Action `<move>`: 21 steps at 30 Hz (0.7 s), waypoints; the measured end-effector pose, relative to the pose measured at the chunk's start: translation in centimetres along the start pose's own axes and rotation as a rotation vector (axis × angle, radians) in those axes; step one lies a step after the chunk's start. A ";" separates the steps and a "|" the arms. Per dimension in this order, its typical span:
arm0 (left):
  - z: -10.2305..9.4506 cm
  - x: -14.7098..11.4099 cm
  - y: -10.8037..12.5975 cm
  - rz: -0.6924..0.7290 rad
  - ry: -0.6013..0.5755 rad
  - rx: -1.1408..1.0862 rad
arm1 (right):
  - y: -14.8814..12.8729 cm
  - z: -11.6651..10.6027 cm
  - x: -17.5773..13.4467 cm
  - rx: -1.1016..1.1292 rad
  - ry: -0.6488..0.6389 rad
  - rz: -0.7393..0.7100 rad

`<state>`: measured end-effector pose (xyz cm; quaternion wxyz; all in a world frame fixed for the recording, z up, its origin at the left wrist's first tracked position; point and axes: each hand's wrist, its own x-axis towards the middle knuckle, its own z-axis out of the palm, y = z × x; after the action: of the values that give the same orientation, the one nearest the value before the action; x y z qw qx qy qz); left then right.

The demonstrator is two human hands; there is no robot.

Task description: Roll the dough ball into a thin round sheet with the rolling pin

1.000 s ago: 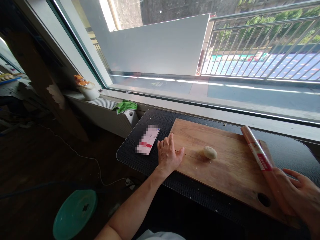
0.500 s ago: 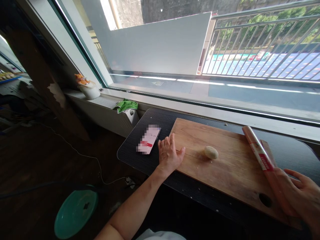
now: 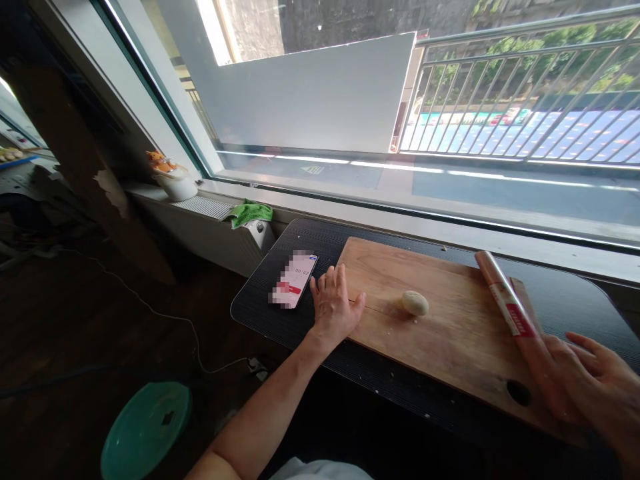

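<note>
At the near left, a green basin (image 3: 145, 427) is on the dark floor, and a thin white cable (image 3: 175, 317) trails past it. Farther back, a white pot (image 3: 176, 185) with an orange toy (image 3: 159, 161) on it stands on the radiator (image 3: 215, 233), and a green cloth (image 3: 251, 213) lies over the radiator's right end. Next comes the black worktop (image 3: 575, 300), where a phone (image 3: 299, 280), partly blurred out, lies near the left end. Just right of it, the left hand (image 3: 333, 310) is open, fingers spread, resting at the left edge of the wooden board (image 3: 450, 333); it stands between phone and lump. The pale oval lump (image 3: 415, 303) sits around the middle of the board. Farther right, beyond a dark round hole (image 3: 518, 393), a roll (image 3: 513, 313) with a red label lies slantwise across the board's right end. The right hand (image 3: 595, 380) touches its near part; whether the fingers close around it, I cannot tell.
</note>
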<state>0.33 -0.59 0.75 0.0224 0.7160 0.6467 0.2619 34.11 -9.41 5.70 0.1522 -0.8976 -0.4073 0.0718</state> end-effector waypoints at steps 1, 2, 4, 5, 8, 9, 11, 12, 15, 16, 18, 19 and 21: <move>-0.3 0.1 0.6 0.042 -0.008 -0.009 | -0.3 -0.5 -0.7 0.036 0.003 0.017; -0.5 0.3 1.4 0.099 -0.032 -0.033 | -0.7 -1.0 -1.5 0.082 0.001 0.047; -0.8 0.5 3.3 0.229 -0.127 -0.111 | -1.5 -1.8 -3.1 0.173 0.033 0.069; -0.8 0.7 4.3 0.288 -0.183 -0.151 | -2.0 -2.0 -3.9 0.211 0.062 0.056; -0.3 1.2 7.1 0.417 -0.287 -0.199 | -3.2 -1.4 -5.8 0.347 0.118 -0.040; 0.0 1.4 7.8 0.445 -0.304 -0.189 | -3.5 -0.8 -6.2 0.403 0.123 -0.094; 0.5 1.9 8.4 0.474 -0.345 -0.172 | -4.0 0.7 -6.5 0.513 0.101 -0.221; 0.7 2.2 8.5 0.471 -0.372 -0.195 | -4.3 1.4 -6.5 0.567 0.071 -0.273; 1.4 2.8 8.2 0.314 -0.450 -0.499 | -6.3 3.2 -6.1 0.733 -0.060 -0.329; 1.5 2.8 8.1 0.216 -0.482 -0.657 | -7.3 3.6 -5.9 0.806 -0.101 -0.332; 1.5 2.4 8.1 0.012 -0.532 -0.942 | -9.9 4.3 -5.7 0.971 -0.170 -0.338; 1.3 2.0 8.2 -0.058 -0.541 -1.041 | -11.3 4.5 -5.7 1.051 -0.207 -0.335; 0.5 1.1 8.3 -0.120 -0.539 -1.166 | -14.0 5.0 -5.6 1.189 -0.291 -0.288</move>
<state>8.17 -0.79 3.76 0.5842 0.5895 0.4089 0.3795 19.30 -3.85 5.66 0.5765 -0.5768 -0.4310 0.3863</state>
